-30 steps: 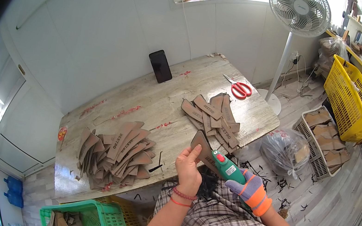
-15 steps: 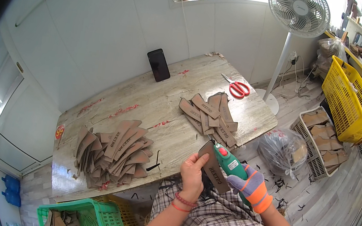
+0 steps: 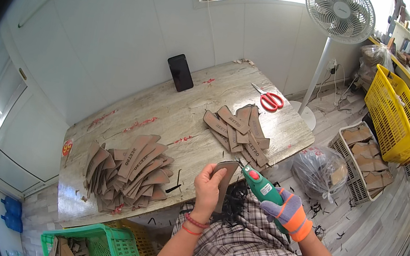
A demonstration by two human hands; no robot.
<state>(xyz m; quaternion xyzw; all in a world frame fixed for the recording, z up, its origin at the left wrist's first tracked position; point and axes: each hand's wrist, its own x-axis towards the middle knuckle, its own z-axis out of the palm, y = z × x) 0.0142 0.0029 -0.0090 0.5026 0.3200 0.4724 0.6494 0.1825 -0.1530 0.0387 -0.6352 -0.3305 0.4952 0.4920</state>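
My left hand (image 3: 208,188) grips a curved brown leather-like strip (image 3: 226,180) with dark edges, held nearly upright over my lap. In my gloved right hand (image 3: 285,212) is a green handheld power tool (image 3: 263,187) with a red button. Its narrow metal tip is close to the strip's upper end; whether they touch I cannot tell. Thin black trimmings (image 3: 233,206) lie in a clump on my checked apron. A large fanned heap of similar strips (image 3: 130,167) covers the table's left front, and a smaller pile (image 3: 236,131) lies beyond my hands.
On the worn table (image 3: 164,116) are red-handled scissors (image 3: 271,101) and a black phone (image 3: 180,73) leaning on the wall. A green crate (image 3: 107,251) stands below left. To the right are a plastic bag (image 3: 319,169), a white crate (image 3: 350,165), yellow crates (image 3: 397,114) and a fan (image 3: 339,13).
My left hand has moved slightly left and turned the strip more upright, showing its edge. The tool's tip has come away from the strip's face, and the black trimmings are more visible.
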